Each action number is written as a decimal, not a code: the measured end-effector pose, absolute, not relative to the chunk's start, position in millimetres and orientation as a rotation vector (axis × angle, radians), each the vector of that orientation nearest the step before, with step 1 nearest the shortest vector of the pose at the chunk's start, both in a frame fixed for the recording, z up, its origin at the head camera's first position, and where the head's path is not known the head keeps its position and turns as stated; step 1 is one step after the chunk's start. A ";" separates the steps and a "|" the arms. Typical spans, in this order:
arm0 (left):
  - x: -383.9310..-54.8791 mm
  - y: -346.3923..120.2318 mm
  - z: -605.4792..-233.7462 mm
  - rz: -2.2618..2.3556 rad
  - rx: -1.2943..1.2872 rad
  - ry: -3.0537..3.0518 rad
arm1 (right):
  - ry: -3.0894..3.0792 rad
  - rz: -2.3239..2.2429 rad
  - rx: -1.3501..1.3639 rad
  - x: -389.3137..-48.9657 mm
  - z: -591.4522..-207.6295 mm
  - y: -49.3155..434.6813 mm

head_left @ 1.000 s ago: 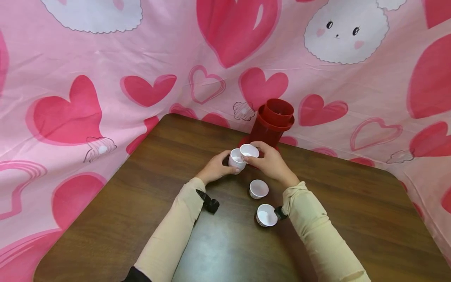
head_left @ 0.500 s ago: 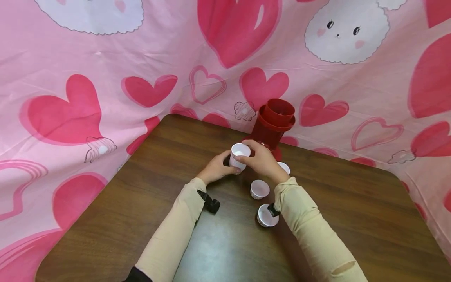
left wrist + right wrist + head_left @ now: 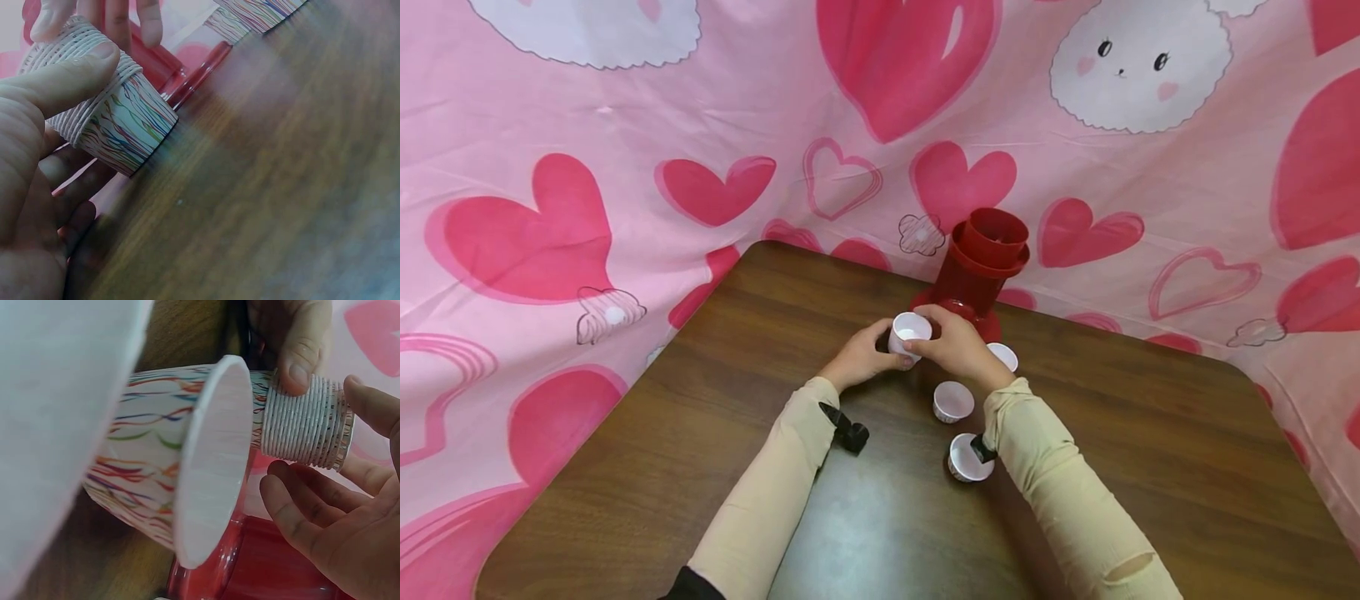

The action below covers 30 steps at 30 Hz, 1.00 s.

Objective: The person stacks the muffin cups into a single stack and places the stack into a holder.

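The stack of paper cups (image 3: 910, 335) was white inside, its outer walls streaked with thin wavy lines of red, blue, green and orange. The loose cups (image 3: 952, 402) showed the same white. The dispenser (image 3: 981, 268) was deep red. The surface (image 3: 1150, 450) was dark brown wood grain. The backdrop cloth (image 3: 700, 108) was pink with red and outlined hearts and white scalloped faces. The sleeves (image 3: 1060, 492) were beige.

Hidden and cut off
The right hand (image 3: 957, 348) half covers one paper cup (image 3: 1002, 356); a sleeve (image 3: 1060, 483) overlaps another cup (image 3: 964, 463) near the wrist.
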<state>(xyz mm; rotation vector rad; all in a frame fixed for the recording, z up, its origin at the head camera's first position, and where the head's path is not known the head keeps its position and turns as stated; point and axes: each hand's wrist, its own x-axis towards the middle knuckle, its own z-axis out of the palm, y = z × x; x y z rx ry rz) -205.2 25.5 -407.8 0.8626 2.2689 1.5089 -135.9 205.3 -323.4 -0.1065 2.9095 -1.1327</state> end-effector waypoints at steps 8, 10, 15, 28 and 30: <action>-204.1 24.4 -406.5 1.499 0.856 2.275 | 2.899 -1.138 -0.123 -136.9 -328.6 206.2; -203.7 24.2 -406.2 1.500 0.860 2.274 | 2.892 -1.137 -0.119 -136.2 -330.0 206.5; -202.6 24.5 -407.0 1.497 0.872 2.283 | 2.893 -1.118 -0.108 -132.3 -331.6 210.2; -203.4 24.9 -407.4 1.503 0.862 2.278 | 2.982 -1.128 0.067 -107.5 -317.1 265.2; -203.2 24.7 -407.8 1.502 0.860 2.279 | 3.026 -1.115 0.090 -102.1 -317.4 277.6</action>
